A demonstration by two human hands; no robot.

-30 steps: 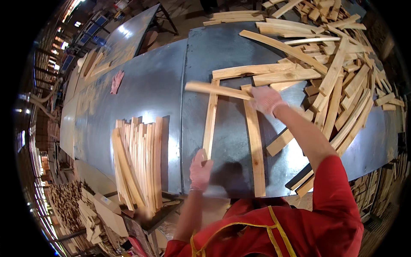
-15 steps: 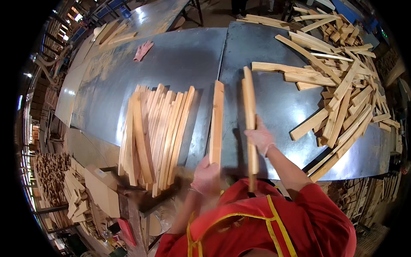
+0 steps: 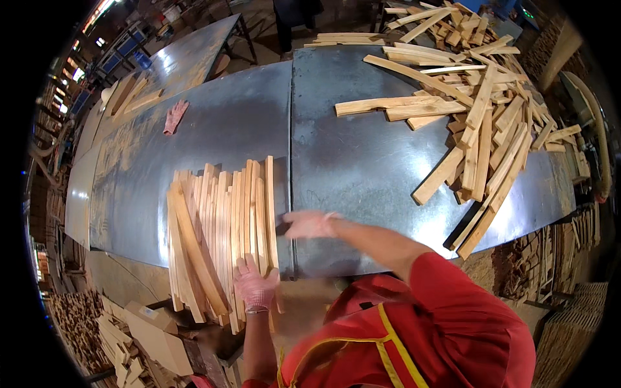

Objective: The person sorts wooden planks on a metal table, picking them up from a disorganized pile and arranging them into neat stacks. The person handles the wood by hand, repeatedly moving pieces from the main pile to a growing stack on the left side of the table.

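Note:
A row of long wooden strips (image 3: 223,226) lies side by side on the dark metal table, with one strip (image 3: 197,249) slanting across the top at its left. My left hand (image 3: 256,284), in a pinkish glove, rests on the near ends of the strips at the right of the row, fingers stretched out and apart. Just right of the row, above the table, is my right hand (image 3: 312,224), also gloved and somewhat blurred. Its fingers point left toward the outermost strip (image 3: 271,213), apart from each other, and no strip shows in them.
A tangled heap of wooden strips (image 3: 482,123) covers the right side of the metal table (image 3: 349,174). One loose pink glove (image 3: 175,117) lies at the far left. Below the table's left front are a cardboard box (image 3: 155,336) and stacked wood pieces (image 3: 71,323).
The strips both hands were holding have been let go and now lie at the row's right side. My right hand has swung left, and my left hand has moved onto the row. The view has shifted.

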